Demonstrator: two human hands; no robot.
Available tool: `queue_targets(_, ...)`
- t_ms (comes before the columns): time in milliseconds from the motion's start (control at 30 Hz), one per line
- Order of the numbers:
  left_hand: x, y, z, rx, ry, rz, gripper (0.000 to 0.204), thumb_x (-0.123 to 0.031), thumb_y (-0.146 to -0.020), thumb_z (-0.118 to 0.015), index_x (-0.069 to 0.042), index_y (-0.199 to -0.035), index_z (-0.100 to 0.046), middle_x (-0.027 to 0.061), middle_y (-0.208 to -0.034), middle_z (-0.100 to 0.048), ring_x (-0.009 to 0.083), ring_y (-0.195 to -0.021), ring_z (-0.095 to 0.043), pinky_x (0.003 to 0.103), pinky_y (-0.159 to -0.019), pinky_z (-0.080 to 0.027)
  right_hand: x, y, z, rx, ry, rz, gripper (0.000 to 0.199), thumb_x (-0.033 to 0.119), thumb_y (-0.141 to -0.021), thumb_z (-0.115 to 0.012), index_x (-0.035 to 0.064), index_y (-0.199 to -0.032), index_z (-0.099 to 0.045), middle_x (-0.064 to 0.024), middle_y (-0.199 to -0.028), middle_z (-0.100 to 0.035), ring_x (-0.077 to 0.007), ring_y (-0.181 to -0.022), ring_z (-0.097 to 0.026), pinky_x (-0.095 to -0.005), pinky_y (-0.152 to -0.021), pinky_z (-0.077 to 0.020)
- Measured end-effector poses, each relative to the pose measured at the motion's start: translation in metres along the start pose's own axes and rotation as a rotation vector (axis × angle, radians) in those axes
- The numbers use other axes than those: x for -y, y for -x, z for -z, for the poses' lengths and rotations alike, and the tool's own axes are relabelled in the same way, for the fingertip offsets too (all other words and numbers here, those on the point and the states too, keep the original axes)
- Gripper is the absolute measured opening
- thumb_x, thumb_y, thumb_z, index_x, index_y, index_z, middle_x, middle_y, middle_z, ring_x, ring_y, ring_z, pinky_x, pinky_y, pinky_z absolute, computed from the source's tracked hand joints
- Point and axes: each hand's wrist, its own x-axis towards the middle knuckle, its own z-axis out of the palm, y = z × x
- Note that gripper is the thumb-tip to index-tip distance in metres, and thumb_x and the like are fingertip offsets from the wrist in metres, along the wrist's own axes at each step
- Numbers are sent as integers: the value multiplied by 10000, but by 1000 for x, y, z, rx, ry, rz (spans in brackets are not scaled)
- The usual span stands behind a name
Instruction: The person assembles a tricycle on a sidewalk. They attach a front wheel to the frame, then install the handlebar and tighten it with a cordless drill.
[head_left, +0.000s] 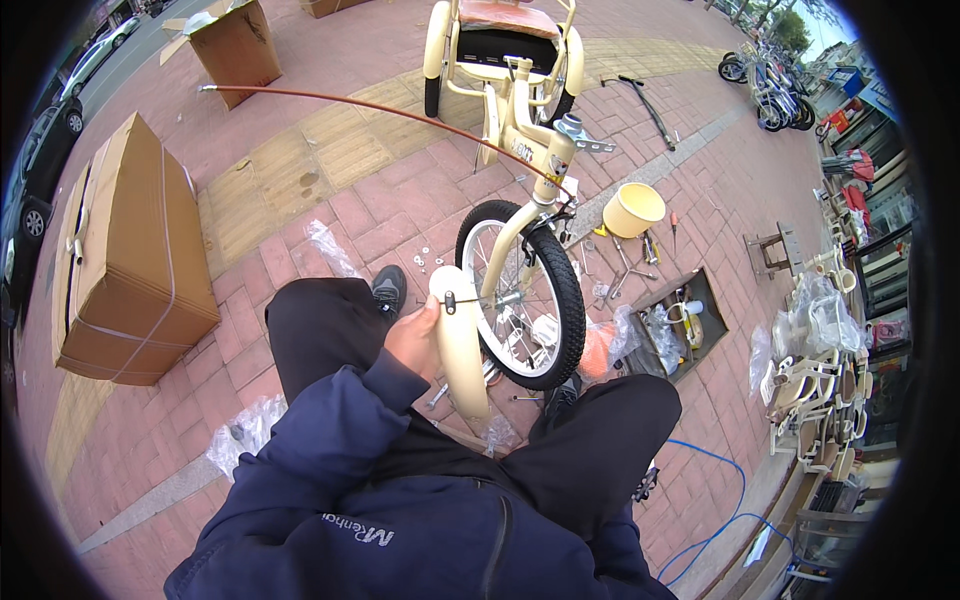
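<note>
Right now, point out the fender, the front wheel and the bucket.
fender (462, 350), head view, middle of its cream curved face.
front wheel (566, 290), head view, right side of the black tyre.
bucket (632, 210), head view, cream outer wall.

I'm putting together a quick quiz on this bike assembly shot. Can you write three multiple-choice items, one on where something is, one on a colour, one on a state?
1. Where does the large strapped cardboard box stand?
A. On the person's left, on the brick paving
B. On the tricycle's seat
C. Inside the open toolbox

2. What colour is the fender that the left hand holds?
A. Bright blue
B. Cream
C. Black

3. What state is the tricycle's front wheel in?
A. Lying flat on the ground
B. Still in plastic wrap
C. Upright in the fork

Answers:
1. A, it sits at the picture's left, on the bricks.
2. B, it matches the cream frame.
3. C, the black tyre stands between the fork legs.

The right hand is out of view.
</note>
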Motion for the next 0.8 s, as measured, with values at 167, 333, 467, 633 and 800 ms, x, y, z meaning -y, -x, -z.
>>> queue_targets(167, -9, -4, 1, 59, -28, 13, 443, -351, -1068, -443, 42, -1226, -571, 148, -1117, -669, 275, -975, -653, 436, -893, -520, -11, 17, -49, 232, 59, -84, 315, 273, -875, -676, -22, -984, -685, -207, -903, -726, -306, -841, -706, -394, -754, -531)
queue_targets(333, -20, -4, -10, 57, 5, 7, 387, -310, -1054, -486, 18, -1228, -593, 137, -1131, -687, 268, -1006, -669, 441, -939, -526, -12, 5, -37, 217, -8, -103, 326, 259, -887, -677, -19, -1057, -689, -191, -958, -732, -272, -889, -706, -371, -789, -532)
queue_targets(467, -32, 7, -24, 158, 116, -69, 402, -314, -1072, -436, 14, -1265, -564, 139, -1181, -661, 273, -1053, -638, 438, -952, -498, 14, -15, 42, -202, -415, -63, 343, 248, -897, -677, -16, -1114, -693, -179, -1002, -737, -244, -927, -706, -353, -818, -534)
queue_targets(633, -61, 15, -33, 163, 178, -135, 418, -364, -1077, -390, -47, -1293, -555, 123, -1192, -665, 273, -1091, -643, 469, -992, -499, 117, 44, 210, -711, -1104, 509, 271, 126, -911, -649, -50, -1118, -661, -138, -1003, -698, -179, -921, -649, -313, -837, -509)
queue_targets(800, -74, 31, -35, 143, 309, -233, 365, -326, -1067, -444, -49, -1268, -573, 110, -1206, -661, 280, -1117, -624, 492, -1025, -474, 244, 153, 248, -59, -501, 1397, 546, 253, -758, -830, -5, -1192, -622, -215, -1113, -642, -388, -1040, -637, -407, -894, -509)
